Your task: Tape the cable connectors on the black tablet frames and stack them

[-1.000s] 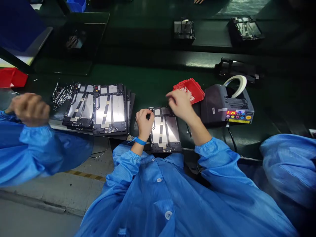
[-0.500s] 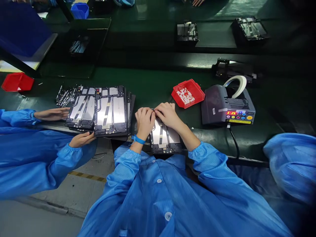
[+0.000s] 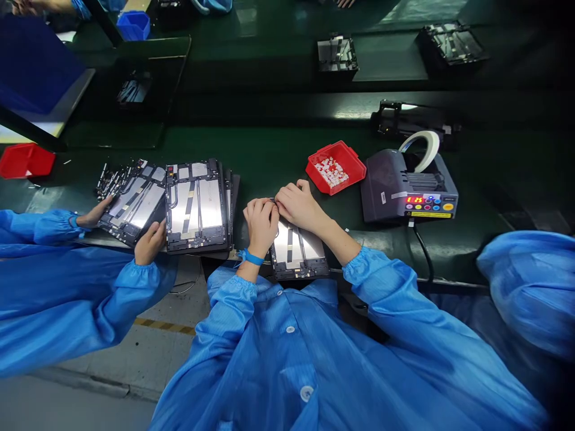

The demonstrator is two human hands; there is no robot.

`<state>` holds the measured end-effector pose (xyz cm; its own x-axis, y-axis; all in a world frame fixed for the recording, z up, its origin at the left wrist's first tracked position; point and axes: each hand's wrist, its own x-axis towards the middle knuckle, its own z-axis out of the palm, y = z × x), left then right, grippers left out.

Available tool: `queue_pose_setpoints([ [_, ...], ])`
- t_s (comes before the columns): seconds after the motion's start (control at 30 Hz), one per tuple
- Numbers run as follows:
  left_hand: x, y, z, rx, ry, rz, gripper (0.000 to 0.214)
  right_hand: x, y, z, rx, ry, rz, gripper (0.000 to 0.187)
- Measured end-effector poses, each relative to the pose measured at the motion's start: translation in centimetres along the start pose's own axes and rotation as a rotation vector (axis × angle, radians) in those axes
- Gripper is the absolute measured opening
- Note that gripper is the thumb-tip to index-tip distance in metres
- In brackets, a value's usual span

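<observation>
Left fingers point(image 3: 269, 211): curled tight and pressed onto the far left corner of the open tablet back point(image 3: 299, 248); we cannot tell whether they pinch any small part there.
Right fingers point(image 3: 284, 202): bent down and bunched against the left ones, tips on the same far edge of the tablet back; what lies under them is hidden.
Our left hand point(image 3: 261, 221): knuckles up, a blue wrist strap point(image 3: 251, 257) just behind it.
Our right hand point(image 3: 300, 206): touching our left hand, forearm crossing the tablet's right side.
Tablet back: flat on the near edge of the green worktop point(image 3: 278, 152), right before our chest; silver plates and dark strips face up.
Red bin point(image 3: 336, 167): just beyond our right hand, small white parts inside.
Tape dispenser point(image 3: 408, 185): right of the bin, lit buttons on its front, a white tape loop on top.
Stack of tablet backs point(image 3: 197, 206): left of our left hand, near but apart.
Co-worker's hands point(image 3: 150, 242): at far left, in blue sleeves, gripping a tilted tablet back point(image 3: 132, 206) beside the stack.
</observation>
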<state>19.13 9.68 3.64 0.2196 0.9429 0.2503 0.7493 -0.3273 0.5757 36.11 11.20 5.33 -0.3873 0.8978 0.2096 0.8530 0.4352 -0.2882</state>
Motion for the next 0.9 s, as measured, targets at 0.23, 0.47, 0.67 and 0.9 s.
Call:
queue_pose_setpoints([
  [0.23, 0.2, -1.0, 0.8, -0.127, 0.113, -0.05, 0.02, 0.7, 5.7, -3.2, -0.157, 0.167, 0.289, 0.035],
  [0.47, 0.7, -1.1, 1.4, -0.319, 0.165, -0.14, 0.028, 1.7, 14.0, -5.9, -0.295, 0.07, 0.681, 0.049],
  [0.67, 0.6, -1.3, 1.4, -0.403, 0.149, -0.188, 0.025, 0.0, 10.1, -5.8, -0.227, 0.088, 0.514, 0.046],
  [0.9, 0.2, -2.3, 1.8, -0.573, 0.17, -0.222, 0.034, 0.5, 1.8, -2.2, 0.251, -0.212, 0.214, 0.028],
])
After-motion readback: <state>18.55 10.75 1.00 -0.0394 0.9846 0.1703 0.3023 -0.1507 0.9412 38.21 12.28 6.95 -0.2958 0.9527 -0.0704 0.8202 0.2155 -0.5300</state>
